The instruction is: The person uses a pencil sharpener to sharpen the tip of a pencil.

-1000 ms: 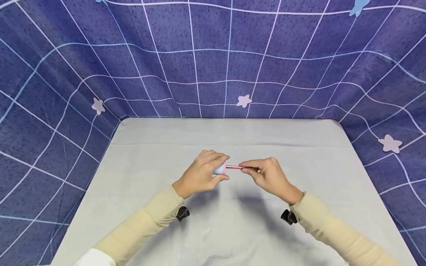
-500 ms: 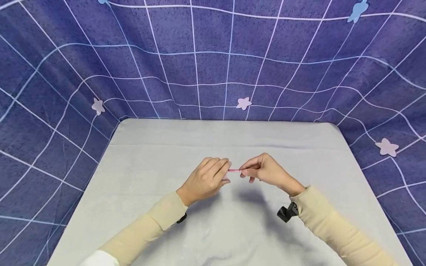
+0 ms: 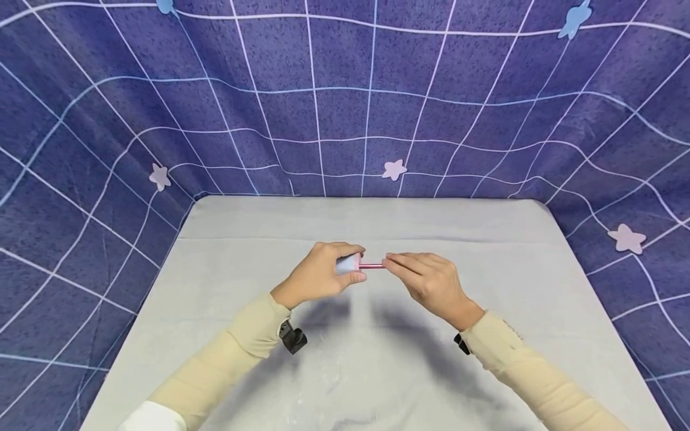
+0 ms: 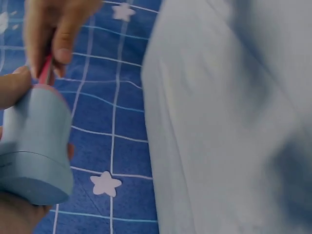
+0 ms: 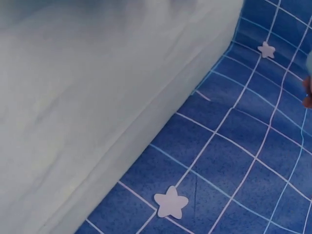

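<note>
A light blue, rounded pencil sharpener (image 3: 347, 264) with a pink rim lies in my left hand (image 3: 315, 274), which grips it between thumb and fingers. From its pink end a red pencil (image 3: 372, 266) sticks out to the right. My right hand (image 3: 429, 282) pinches the pencil's other end, and its fingers hide that end. In the left wrist view the sharpener (image 4: 36, 126) shows its rounded base, and the pencil (image 4: 47, 70) enters at the opposite, pink-rimmed end. Only a sliver of fingertips (image 5: 307, 92) shows at the right wrist view's edge.
Both hands are raised over a table with a pale grey cloth (image 3: 345, 371); their shadows fall on it. Behind and at both sides hangs a blue-purple curtain (image 3: 345, 108) with a white grid and stars. Black wrist cameras (image 3: 293, 338) sit under the sleeves.
The left hand has rolled back and forth around the sharpener, uncovering its blue side again. The right hand's fingers have turned over the pencil, from loosely spread to closed together.
</note>
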Tool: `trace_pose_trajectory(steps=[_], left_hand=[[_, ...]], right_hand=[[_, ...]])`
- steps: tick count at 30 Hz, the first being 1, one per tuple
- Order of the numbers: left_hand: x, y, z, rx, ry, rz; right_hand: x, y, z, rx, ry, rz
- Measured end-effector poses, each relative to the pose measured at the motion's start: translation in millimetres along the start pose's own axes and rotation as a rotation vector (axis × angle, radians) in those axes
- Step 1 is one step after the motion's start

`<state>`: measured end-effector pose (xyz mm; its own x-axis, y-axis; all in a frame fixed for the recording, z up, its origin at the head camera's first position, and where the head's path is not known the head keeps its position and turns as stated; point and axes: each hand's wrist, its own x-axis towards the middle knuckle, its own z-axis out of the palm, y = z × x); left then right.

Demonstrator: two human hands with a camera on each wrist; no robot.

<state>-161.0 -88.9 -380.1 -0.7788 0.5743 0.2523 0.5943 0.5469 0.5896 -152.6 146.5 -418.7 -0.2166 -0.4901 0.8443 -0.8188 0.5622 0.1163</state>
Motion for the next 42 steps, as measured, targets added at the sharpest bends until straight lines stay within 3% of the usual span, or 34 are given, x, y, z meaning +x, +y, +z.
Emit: trace_pose_trajectory(steps=[3,6,9,11,13,15,19,22,25,29,31,34,37,42], left_hand=[[2.4,-0.6,-3.6,-0.096,-0.049,-0.061],[5.1,-0.4,-4.2,-0.139,-0.069,-0.097],[6.9,0.5,-0.4,-0.14,-0.042,-0.098],[6.1,0.4,4.5,-0.088,0.001,-0.061],[2.5,0.4,9.4,-0.007,0.056,0.015],[-2.4,-0.8,14.7,0.108,0.119,0.13],[-11.4,-5.9,26.3,0.341,0.232,0.375],[-17.1,-10.9,33.8,0.477,0.291,0.516],[-21.1,-14.6,37.8,0.581,0.347,0.627],[-24.3,-18.0,40.7,0.703,0.415,0.73],[-25.3,-18.7,41.4,0.721,0.441,0.738],[-26.0,-18.7,41.0,0.667,0.44,0.695],[-25.1,-18.2,39.1,0.594,0.419,0.637],[-22.0,-19.3,33.4,0.491,0.429,0.54]], right_hand=[[2.3,1,0,-0.025,0.058,-0.064],[2.7,2,1,-0.031,0.079,-0.077],[1.4,2,1,-0.019,0.055,-0.034],[0.5,0,1,0.023,0.009,0.035],[0.9,-3,-1,0.098,-0.06,0.132],[2.8,-6,-4,0.219,-0.164,0.278],[11.5,-6,-13,0.623,-0.458,0.697],[17.8,0,-18,0.879,-0.659,0.976],[18.5,7,-19,1.017,-0.79,1.09],[14.6,10,-19,1.1,-0.873,1.145],[13.3,8,-18,1.099,-0.874,1.135],[12.8,3,-15,1.002,-0.809,1.037],[10.9,-4,-14,0.759,-0.667,0.846],[1.5,-12,-9,0.274,-0.35,0.434]])
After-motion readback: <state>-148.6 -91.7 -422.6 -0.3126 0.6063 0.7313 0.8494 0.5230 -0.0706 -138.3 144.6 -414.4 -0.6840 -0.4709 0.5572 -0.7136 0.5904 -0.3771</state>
